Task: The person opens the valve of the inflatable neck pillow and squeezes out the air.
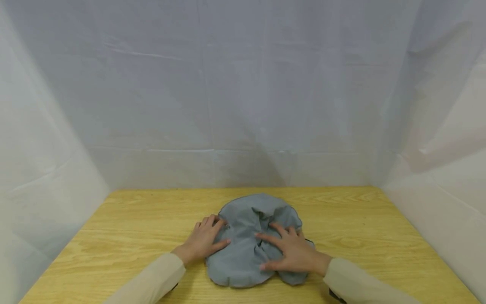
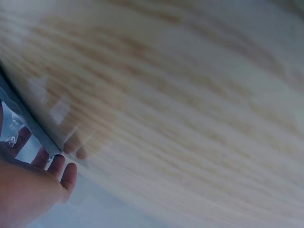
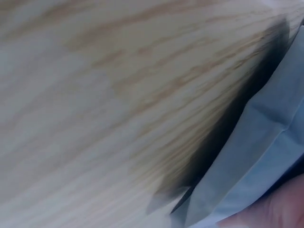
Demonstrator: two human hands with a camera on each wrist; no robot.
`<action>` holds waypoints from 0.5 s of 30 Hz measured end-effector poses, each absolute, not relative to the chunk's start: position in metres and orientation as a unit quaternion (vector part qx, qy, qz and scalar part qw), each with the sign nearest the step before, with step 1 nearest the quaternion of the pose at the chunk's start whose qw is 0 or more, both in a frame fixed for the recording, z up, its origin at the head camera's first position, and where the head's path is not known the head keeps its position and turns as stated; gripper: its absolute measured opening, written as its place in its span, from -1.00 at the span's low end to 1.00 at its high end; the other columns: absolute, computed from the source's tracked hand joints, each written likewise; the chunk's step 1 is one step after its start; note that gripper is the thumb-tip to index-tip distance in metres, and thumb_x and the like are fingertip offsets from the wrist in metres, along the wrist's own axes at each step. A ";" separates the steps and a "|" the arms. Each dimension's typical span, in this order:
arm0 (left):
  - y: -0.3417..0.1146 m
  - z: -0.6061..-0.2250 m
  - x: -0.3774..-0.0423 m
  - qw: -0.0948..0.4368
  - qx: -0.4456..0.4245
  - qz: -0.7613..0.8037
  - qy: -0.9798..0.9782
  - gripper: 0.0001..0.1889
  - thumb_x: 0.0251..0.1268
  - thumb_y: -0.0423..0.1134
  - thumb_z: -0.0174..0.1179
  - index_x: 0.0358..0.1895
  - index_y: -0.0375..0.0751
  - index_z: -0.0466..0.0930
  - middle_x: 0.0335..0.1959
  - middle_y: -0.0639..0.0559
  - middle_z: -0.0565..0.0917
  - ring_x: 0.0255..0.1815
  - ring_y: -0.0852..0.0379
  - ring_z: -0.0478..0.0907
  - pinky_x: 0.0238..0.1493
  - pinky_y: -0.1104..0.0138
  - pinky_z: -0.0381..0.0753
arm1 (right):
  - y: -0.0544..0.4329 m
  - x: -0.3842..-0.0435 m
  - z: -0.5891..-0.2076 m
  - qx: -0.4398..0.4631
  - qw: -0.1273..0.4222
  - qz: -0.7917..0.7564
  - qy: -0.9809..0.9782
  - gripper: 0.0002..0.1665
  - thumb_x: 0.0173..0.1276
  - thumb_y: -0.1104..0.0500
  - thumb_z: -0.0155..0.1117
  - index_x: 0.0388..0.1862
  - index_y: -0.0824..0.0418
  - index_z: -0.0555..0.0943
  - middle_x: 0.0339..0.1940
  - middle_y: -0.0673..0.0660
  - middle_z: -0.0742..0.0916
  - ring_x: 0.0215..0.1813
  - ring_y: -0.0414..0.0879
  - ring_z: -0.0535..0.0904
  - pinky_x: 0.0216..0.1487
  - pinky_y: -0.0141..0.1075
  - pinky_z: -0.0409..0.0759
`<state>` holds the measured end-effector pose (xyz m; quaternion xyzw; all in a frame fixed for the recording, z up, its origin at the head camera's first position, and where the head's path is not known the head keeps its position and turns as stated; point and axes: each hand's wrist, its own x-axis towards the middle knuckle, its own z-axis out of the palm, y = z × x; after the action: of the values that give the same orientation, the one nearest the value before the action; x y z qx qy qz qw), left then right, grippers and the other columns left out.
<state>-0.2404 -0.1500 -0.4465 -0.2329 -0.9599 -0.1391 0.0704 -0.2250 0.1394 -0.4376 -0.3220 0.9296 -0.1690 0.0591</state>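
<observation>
A grey, crumpled fabric piece (image 1: 241, 253) with a rounded outline and thin dark edging lies near the front middle of the table. Folds gather around its centre. My left hand (image 1: 203, 240) rests at its left edge, thumb and fingers apart on the cloth. On the right part, my right hand (image 1: 294, 252) lies with fingers spread and fingertips touching the folds. In the left wrist view, the left hand's fingers (image 2: 69, 176) reach around the cloth's edge. The right wrist view shows the fabric's side (image 3: 251, 147) raised over a dark shadow, with only a bit of the hand visible.
The wooden table (image 1: 152, 228) has a light yellow grain. White sheeting (image 1: 235, 105) hangs behind it and along both sides. Light sleeves (image 1: 157, 276) cover both forearms, with a dark band showing below the right cuff.
</observation>
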 end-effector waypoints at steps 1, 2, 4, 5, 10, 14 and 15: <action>-0.150 -0.446 -0.240 0.070 -0.232 -0.139 -0.960 -0.51 0.18 0.11 0.15 0.09 -0.09 0.42 0.03 -0.11 0.38 0.09 -0.14 0.34 -0.06 0.03 0.32 | 0.138 -0.225 -0.437 -0.322 0.060 -0.164 0.931 -0.12 0.00 -0.54 0.05 0.34 -0.48 0.11 0.42 0.11 0.17 0.17 0.33 0.27 -0.03 0.40 0.18; -0.150 -0.446 -0.240 0.069 -0.231 -0.139 -0.960 -0.51 0.18 0.11 0.15 0.10 -0.09 0.42 0.03 -0.11 0.38 0.10 -0.14 0.34 -0.06 0.03 0.31 | 0.137 -0.224 -0.436 -0.322 0.062 -0.159 0.931 -0.10 -0.03 -0.55 0.07 0.34 -0.48 0.11 0.42 0.12 0.17 0.17 0.34 0.27 -0.05 0.40 0.20; -0.150 -0.445 -0.240 0.066 -0.230 -0.140 -0.961 -0.51 0.18 0.11 0.15 0.10 -0.09 0.42 0.03 -0.11 0.38 0.10 -0.14 0.34 -0.05 0.02 0.31 | 0.136 -0.223 -0.434 -0.325 0.064 -0.152 0.931 -0.08 -0.06 -0.54 0.12 0.33 -0.45 0.15 0.42 0.14 0.18 0.15 0.36 0.28 -0.08 0.40 0.22; -0.150 -0.445 -0.240 0.065 -0.230 -0.142 -0.961 -0.51 0.18 0.10 0.15 0.10 -0.09 0.42 0.03 -0.11 0.38 0.10 -0.14 0.34 -0.05 0.02 0.31 | 0.135 -0.223 -0.433 -0.326 0.065 -0.150 0.931 -0.08 -0.06 -0.53 0.14 0.33 -0.43 0.17 0.41 0.15 0.18 0.14 0.37 0.28 -0.09 0.41 0.22; -0.149 -0.445 -0.240 0.067 -0.234 -0.144 -0.959 -0.51 0.18 0.10 0.15 0.10 -0.10 0.42 0.04 -0.12 0.38 0.10 -0.15 0.34 -0.05 0.01 0.31 | 0.133 -0.222 -0.431 -0.331 0.055 -0.143 0.931 -0.16 -0.04 -0.49 0.17 0.27 -0.33 0.31 0.38 0.19 0.24 0.13 0.39 0.30 -0.12 0.40 0.24; -0.149 -0.443 -0.240 0.066 -0.237 -0.146 -0.958 -0.51 0.18 0.09 0.16 0.10 -0.10 0.42 0.04 -0.13 0.38 0.10 -0.16 0.34 -0.04 0.01 0.31 | 0.130 -0.222 -0.431 -0.335 0.038 -0.145 0.930 -0.22 -0.02 -0.44 0.21 0.22 -0.26 0.38 0.32 0.19 0.31 0.10 0.37 0.33 -0.13 0.38 0.26; -0.149 -0.443 -0.240 0.065 -0.237 -0.146 -0.958 -0.51 0.18 0.09 0.16 0.10 -0.10 0.43 0.04 -0.12 0.38 0.10 -0.16 0.34 -0.04 0.00 0.31 | 0.130 -0.221 -0.432 -0.336 0.033 -0.145 0.930 -0.22 -0.01 -0.43 0.22 0.21 -0.24 0.39 0.31 0.19 0.33 0.09 0.37 0.33 -0.13 0.38 0.26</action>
<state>-0.2397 -0.1488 -0.4427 -0.2367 -0.9584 -0.1457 0.0655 -0.2212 0.1297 -0.4317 -0.3364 0.9299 -0.1453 0.0331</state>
